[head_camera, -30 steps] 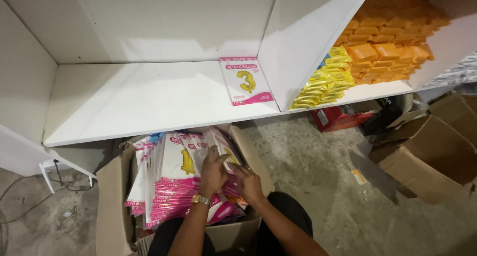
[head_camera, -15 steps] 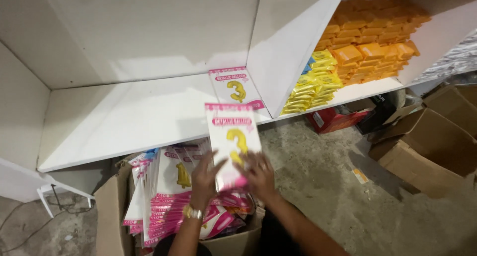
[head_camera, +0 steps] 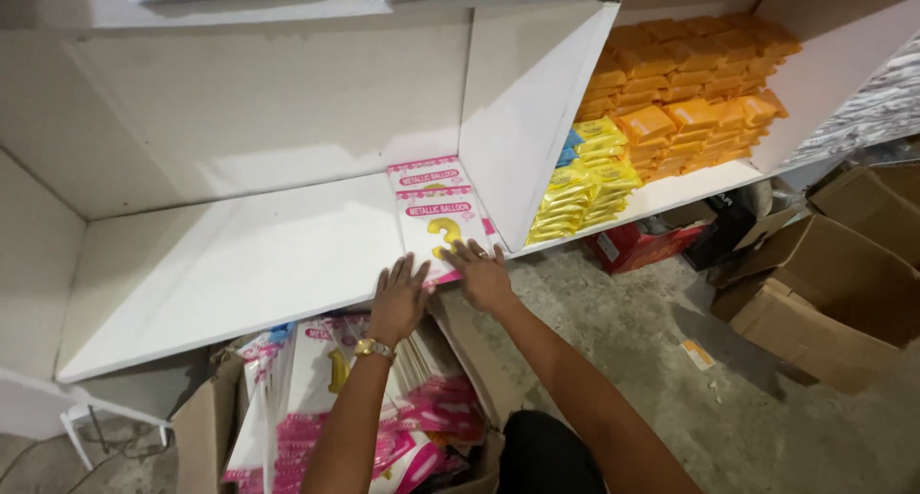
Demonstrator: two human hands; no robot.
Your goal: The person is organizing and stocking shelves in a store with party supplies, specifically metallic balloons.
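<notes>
**Balloon packet goes onto the white shelf**

A person's two hands press a pink-and-white foil balloon packet (head_camera: 443, 235) flat on a white shelf (head_camera: 240, 264), near its front edge and close to the upright divider (head_camera: 522, 111) at the shelf's right end. The left hand (head_camera: 398, 298) lies open at the packet's lower left corner, fingers spread, a gold watch (head_camera: 374, 347) on the wrist. The right hand (head_camera: 482, 274) rests open on the packet's lower right edge; neither hand grips, both lie flat and push. The packet partly overlaps a second matching packet (head_camera: 426, 173) lying behind it, toward the back of the shelf.

Below the shelf's front edge an open cardboard box (head_camera: 201, 427) on the floor holds many more packets (head_camera: 307, 389) standing on edge. Beyond the divider, stacks of yellow packs (head_camera: 585, 183) and orange packs (head_camera: 690, 91) fill the neighbouring shelf, and brown cartons (head_camera: 824, 283) sit on the concrete floor to the right.

Done well, this step seems to call for even pressure from both palms, sliding the packet straight back until its edges line up with the one behind, square to the divider, without creasing the thin foil.
</notes>
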